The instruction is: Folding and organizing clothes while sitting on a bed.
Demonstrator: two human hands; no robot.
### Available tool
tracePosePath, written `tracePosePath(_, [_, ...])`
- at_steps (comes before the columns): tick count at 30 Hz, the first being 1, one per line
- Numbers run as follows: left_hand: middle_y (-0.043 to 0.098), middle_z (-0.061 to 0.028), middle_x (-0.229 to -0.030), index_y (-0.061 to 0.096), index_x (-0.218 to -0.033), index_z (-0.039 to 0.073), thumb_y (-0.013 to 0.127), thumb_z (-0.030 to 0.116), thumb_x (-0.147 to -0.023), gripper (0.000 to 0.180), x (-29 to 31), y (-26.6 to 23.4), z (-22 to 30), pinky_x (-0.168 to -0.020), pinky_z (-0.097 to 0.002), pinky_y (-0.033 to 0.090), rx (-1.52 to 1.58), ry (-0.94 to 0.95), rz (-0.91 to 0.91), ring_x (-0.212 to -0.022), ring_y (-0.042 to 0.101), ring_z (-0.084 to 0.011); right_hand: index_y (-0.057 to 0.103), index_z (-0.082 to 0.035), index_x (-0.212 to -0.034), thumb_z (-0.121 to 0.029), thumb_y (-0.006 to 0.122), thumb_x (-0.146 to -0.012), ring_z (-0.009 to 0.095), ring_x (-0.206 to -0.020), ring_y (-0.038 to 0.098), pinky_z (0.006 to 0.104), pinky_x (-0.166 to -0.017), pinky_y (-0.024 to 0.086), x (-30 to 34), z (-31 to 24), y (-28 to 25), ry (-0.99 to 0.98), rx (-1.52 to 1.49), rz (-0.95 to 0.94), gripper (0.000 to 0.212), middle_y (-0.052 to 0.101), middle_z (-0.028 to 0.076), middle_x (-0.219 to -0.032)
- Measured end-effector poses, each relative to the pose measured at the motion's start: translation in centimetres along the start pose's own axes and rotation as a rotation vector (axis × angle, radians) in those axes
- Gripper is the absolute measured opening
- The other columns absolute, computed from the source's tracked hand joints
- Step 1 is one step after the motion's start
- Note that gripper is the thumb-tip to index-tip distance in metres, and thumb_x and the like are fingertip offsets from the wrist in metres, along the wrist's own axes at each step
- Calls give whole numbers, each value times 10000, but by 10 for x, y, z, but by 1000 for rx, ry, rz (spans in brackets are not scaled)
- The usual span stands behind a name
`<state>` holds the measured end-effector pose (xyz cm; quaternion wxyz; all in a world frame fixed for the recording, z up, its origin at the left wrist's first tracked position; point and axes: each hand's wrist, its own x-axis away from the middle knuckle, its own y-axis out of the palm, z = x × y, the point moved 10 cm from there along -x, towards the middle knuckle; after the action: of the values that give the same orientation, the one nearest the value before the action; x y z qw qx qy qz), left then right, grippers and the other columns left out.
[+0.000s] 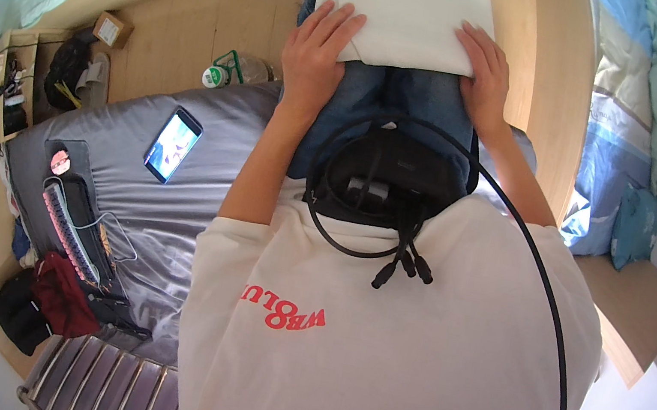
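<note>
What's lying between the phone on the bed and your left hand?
Head view: only bare grey bedsheet lies between the phone and the left hand; the plastic bottle sits just above that stretch.

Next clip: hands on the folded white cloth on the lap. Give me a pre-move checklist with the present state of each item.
1. Left hand flat on the folded white cloth: ok.
2. Right hand flat on the cloth's other side: ok.
3. Cloth resting on the knees in jeans, not sliding off: ok.
4. Cloth edges lined up: near edge looks even; far edge cannot tell.
5. Black cable away from both hands: ok.
6. Phone on the grey sheet, apart from the cloth: ok.
</note>
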<state>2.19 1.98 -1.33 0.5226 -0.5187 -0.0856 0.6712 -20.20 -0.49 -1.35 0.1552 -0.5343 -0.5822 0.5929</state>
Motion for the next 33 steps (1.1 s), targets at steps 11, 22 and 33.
tracePosePath(11, [643, 11, -1184, 679, -1111, 171, 578, -74, -635, 545, 2, 3, -15, -906, -372, 441, 121, -51, 20, -1161, 567, -239, 617, -115, -1190, 108, 685, -670, 328, -1229, 489, 383, -1014, 421, 21, 23, 0, 284, -244, 214, 570, 528, 133, -1315])
tracePosePath(22, [659, -8, -1148, 697, -1060, 146, 584, -66, -616, 505, -2, 1, -19, -932, -378, 427, 205, -41, 69, -1146, 572, -258, 610, -82, -1155, 80, 731, -655, 334, -1228, 483, 386, -1012, 419, 23, 33, 1, 306, -272, 261, 539, 518, 147, -1307])
tracePosePath(33, [656, -76, -1166, 683, -1074, 80, 596, -94, -631, 484, -2, 1, -21, -990, -386, 435, 238, -66, 36, -1158, 570, -299, 609, -87, -1156, 69, 742, -652, 322, -1211, 496, 380, -1005, 426, 25, 35, 1, 326, -285, 264, 543, 533, 142, -1291])
